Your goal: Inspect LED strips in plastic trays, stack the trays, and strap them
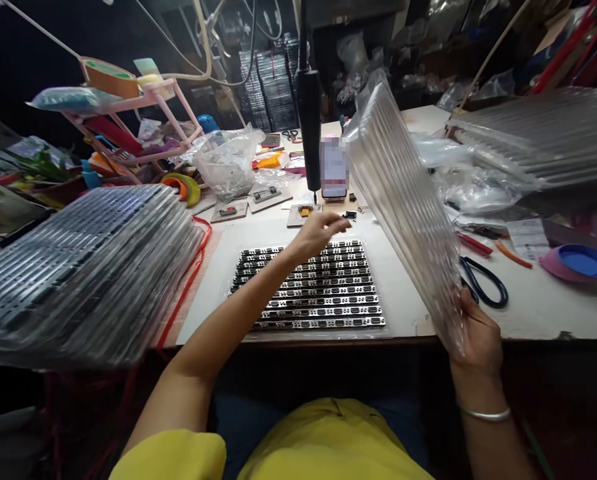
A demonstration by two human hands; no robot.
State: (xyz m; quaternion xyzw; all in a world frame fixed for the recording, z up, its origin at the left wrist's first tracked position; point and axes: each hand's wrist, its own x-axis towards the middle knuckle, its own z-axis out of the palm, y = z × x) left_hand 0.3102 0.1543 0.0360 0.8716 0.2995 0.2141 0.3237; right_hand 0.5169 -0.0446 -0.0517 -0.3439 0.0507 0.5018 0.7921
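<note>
Two hands are working apart: the right hand [478,337] is gripping the near end of a clear ribbed tray [403,193], fingers behind it partly hidden, while the left hand [324,233] is hovering over the connector strips [328,291], its fingers loosely extended and pinching nothing visible. Those strips are lying in rows on the table [528,317] before the person. With one end alone supported, the thin plastic could be flexing or slipping; a swinging corner could be hitting the phone [335,167], and the low left forearm [253,297] could be nudging strips askew.
</note>
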